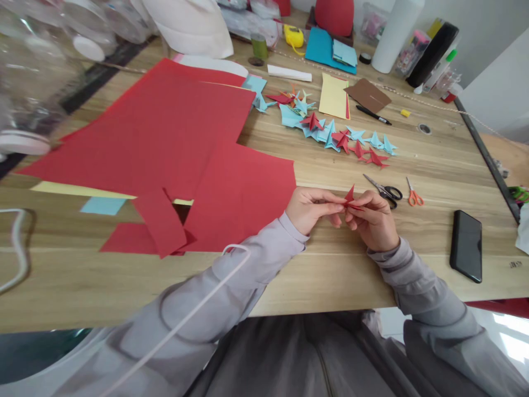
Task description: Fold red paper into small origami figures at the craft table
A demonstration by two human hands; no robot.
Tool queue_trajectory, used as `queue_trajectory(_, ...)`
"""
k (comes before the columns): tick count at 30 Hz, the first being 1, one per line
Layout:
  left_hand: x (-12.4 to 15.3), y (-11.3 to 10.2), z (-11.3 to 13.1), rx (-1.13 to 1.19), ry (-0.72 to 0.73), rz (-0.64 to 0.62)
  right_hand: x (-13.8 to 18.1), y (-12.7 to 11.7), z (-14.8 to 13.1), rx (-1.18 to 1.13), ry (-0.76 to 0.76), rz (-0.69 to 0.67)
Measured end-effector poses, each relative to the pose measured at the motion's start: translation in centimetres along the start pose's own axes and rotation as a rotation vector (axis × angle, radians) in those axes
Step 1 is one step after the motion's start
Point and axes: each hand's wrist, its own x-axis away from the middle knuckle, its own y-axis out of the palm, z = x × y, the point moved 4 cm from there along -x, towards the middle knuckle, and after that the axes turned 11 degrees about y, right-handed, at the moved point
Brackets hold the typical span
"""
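Observation:
A small folded piece of red paper point(351, 200) is pinched between both hands just above the wooden table point(330, 275). My left hand point(311, 208) grips its left side with thumb and fingers pressed together. My right hand point(372, 220) is closed on its right side, fingers curled under it. Both sleeves are grey.
Large red paper sheets point(165, 143) cover the table's left half. Several red and blue folded paper cranes point(339, 135) lie behind the hands. Black scissors point(384, 191) and small orange scissors point(414, 194) lie to the right, and a black phone point(466, 245) near the front edge. Clutter fills the far edge.

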Motion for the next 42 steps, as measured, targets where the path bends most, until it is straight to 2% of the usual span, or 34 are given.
queue_trajectory(8,-0.12,-0.37,0.41,-0.083,0.072,0.047,-0.29,-0.58,-0.19,-0.017,-0.009,0.037)
queue_trajectory(15,-0.16,-0.35,0.59,-0.001,0.021,0.086,-0.26,-0.42,0.05,-0.008,0.01,0.03)
queue_trajectory(19,-0.21,-0.29,0.52,0.028,0.043,0.052,-0.33,-0.42,-0.02,-0.029,-0.004,0.027)
queue_trajectory(26,-0.26,-0.27,0.58,-0.119,0.121,0.025,-0.37,-0.43,-0.21,-0.046,-0.007,0.016)
queue_trajectory(33,-0.13,-0.21,0.65,-0.029,0.094,0.082,-0.29,-0.39,-0.06,-0.047,-0.013,0.009)
queue_trajectory(42,-0.08,-0.35,0.57,0.035,0.019,0.094,-0.34,-0.34,-0.02,-0.065,-0.017,0.008)
